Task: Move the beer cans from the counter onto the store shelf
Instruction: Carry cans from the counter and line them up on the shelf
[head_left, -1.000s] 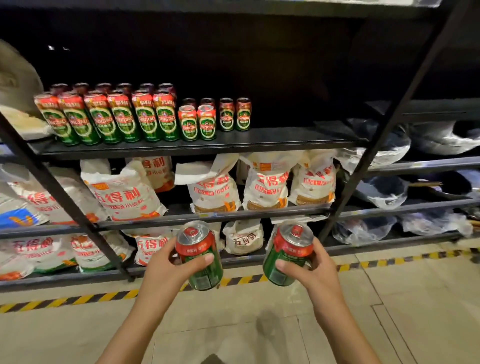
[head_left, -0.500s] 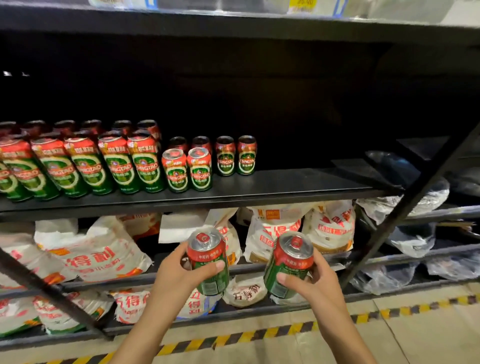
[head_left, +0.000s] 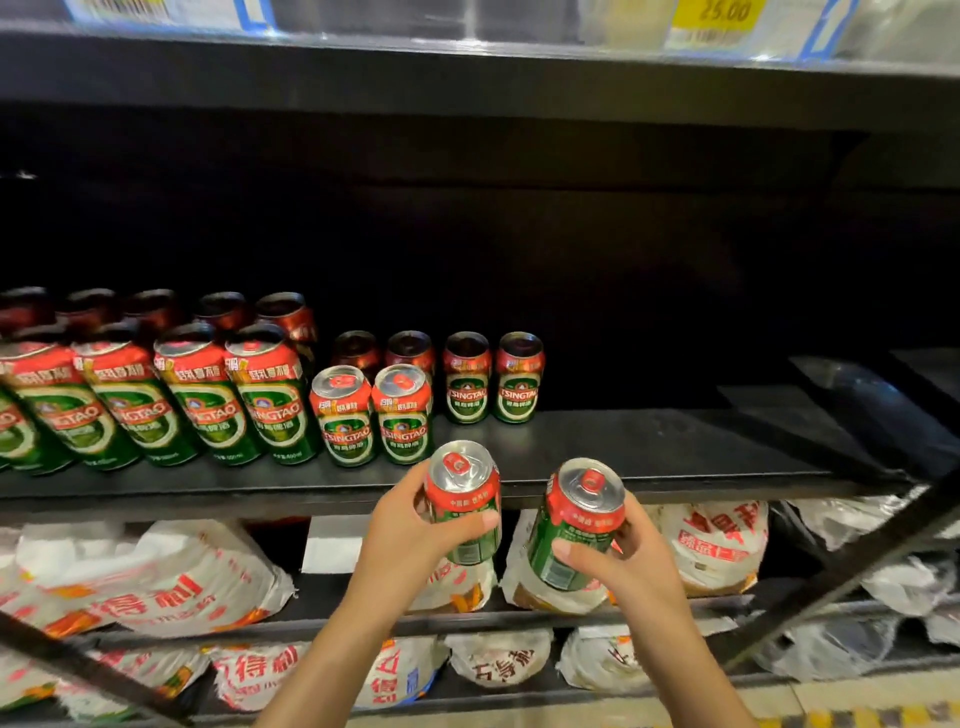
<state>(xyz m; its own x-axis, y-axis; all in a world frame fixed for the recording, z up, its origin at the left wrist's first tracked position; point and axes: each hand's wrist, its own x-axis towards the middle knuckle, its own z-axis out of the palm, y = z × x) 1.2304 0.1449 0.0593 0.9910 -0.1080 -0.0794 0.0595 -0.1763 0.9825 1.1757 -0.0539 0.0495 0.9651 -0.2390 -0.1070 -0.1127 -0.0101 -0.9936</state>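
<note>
My left hand (head_left: 400, 535) grips a short green-and-red beer can (head_left: 464, 493), upright, just in front of the black shelf's (head_left: 675, 452) front edge. My right hand (head_left: 628, 561) grips a second short can (head_left: 576, 525), tilted slightly, a bit lower and to the right. On the shelf stand several tall cans (head_left: 270, 400) at the left and several short cans (head_left: 402, 415) beside them, with two further back (head_left: 517, 379). The counter is not in view.
The shelf's right half is bare dark board. Below it, white flour bags (head_left: 197, 587) fill the lower shelves. A black diagonal brace (head_left: 852, 566) crosses at the right. Price tags (head_left: 722, 15) line the upper shelf edge. Plastic-wrapped goods (head_left: 893, 577) lie at the right.
Both hands have raised their cans up toward the beer shelf's front edge, and the view has moved closer to the shelf.
</note>
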